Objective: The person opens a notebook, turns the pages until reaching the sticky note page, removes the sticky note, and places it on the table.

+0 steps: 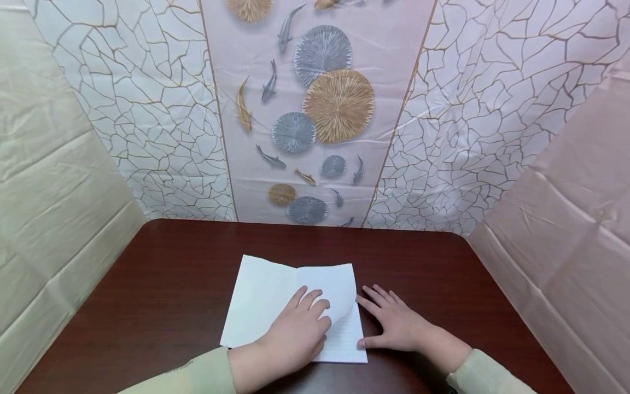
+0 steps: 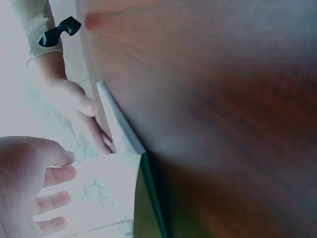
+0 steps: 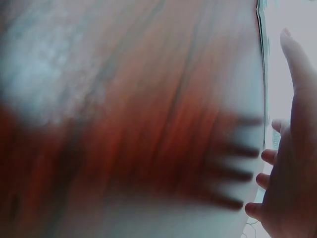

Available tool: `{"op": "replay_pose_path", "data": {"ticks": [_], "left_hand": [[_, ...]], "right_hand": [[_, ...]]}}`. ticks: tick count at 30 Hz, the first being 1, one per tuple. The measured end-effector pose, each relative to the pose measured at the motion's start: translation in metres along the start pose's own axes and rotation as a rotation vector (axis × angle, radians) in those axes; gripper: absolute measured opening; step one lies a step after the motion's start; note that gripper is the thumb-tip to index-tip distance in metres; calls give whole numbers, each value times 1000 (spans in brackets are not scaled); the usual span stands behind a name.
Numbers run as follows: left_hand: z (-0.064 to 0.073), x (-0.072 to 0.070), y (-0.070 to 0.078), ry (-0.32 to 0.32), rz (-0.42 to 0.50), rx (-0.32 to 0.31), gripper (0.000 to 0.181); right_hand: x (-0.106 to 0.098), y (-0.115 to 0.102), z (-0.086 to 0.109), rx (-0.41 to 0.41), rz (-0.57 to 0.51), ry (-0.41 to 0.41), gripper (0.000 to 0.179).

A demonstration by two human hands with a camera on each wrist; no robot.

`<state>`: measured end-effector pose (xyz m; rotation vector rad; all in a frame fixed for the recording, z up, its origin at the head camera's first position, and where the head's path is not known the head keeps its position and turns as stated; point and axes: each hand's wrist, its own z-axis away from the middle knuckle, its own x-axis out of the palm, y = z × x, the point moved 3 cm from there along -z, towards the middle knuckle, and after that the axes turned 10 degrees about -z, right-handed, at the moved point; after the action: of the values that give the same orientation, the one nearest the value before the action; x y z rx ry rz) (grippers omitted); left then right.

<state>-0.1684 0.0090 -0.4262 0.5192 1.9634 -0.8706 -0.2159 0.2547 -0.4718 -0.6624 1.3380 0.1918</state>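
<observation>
An open notebook [image 1: 261,301] lies on the dark table, its left side plain white. Over its right half, one white leaf [image 1: 339,284] curves up at the lower corner and bares a lined page [image 1: 346,342]. My left hand [image 1: 297,334] is over the middle of the notebook, fingers loosely bent and apart; whether they touch the paper is hard to tell. Spread beside the notebook's right edge is my right hand [image 1: 398,325], its thumb and index fingertip at that edge. In the left wrist view a green cover edge [image 2: 151,193] shows under the pages.
The reddish-brown table [image 1: 162,284] extends around the notebook. Behind it hangs a patterned backdrop [image 1: 305,180] with fish and round shapes. Pale cloth walls [image 1: 551,219] rise at both sides. A black strap piece [image 2: 59,32] sits on the right sleeve.
</observation>
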Motion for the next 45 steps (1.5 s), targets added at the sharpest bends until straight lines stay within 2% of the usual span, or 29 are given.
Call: {"op": "replay_pose_path", "data": {"ticks": [12,22,31,42,45], "left_hand": [[-6,-22,-24,75,-32,-117,15],[1,-34,-39,124,-10,-188,13],[21,-30,-54,139,27,-311,10],[59,-22,-72,99,22,-445,9],[67,-22,-75,107,19,-471,11]], "right_hand": [[3,2,-3,-9,9,-19,106],[3,2,-4,-6,5,-24,106],[5,3,-4,-7,4,-22,106],[6,3,-3,5,1,-33,106],[7,4,-3,8,0,-34,107]]}}
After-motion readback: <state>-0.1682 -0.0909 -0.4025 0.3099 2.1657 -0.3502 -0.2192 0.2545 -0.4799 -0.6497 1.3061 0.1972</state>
